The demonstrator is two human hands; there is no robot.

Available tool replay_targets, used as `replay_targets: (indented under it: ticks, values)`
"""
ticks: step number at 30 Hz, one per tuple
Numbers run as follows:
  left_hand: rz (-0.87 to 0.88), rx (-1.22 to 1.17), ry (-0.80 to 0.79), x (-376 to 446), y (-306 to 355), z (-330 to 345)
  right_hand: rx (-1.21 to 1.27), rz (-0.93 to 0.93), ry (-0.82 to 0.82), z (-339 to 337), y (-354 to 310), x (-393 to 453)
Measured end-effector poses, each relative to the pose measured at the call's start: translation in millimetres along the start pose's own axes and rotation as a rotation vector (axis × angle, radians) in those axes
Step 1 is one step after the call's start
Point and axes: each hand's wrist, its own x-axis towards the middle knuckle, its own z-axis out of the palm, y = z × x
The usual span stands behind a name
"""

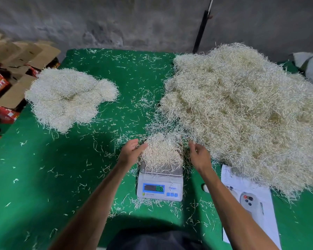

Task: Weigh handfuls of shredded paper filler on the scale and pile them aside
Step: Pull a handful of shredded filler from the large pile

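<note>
1. Neither of your hands grips anything: your left hand (132,150) lies with straight fingers against the left flank of the handful (162,152) on the scale (160,184), and your right hand (197,154) hovers just beside its right flank, fingers loosely spread.
2. Handful sits heaped on the scale pan, near the front edge of the green tabletop (43,177); the display is lit, but its digits are unreadable.
3. Weighed pile (65,98) lies toward the far left corner, well apart from the scale.
4. Unweighed stock heap (242,112) covers the right side and is far larger, so in my judgement most of the work remains.
</note>
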Motion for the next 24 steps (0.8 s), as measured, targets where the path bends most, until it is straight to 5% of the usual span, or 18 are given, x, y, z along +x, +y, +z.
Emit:
replay_targets:
  ticks: [8,24]
  values:
    - [0.088,-0.035,0.051,-3,-5,-1,0.046,0.002,-0.051,9,2,-7]
    - [-0.044,-0.111,0.090,-3,0,3,0.106,-0.001,-0.073,10,-7,-10]
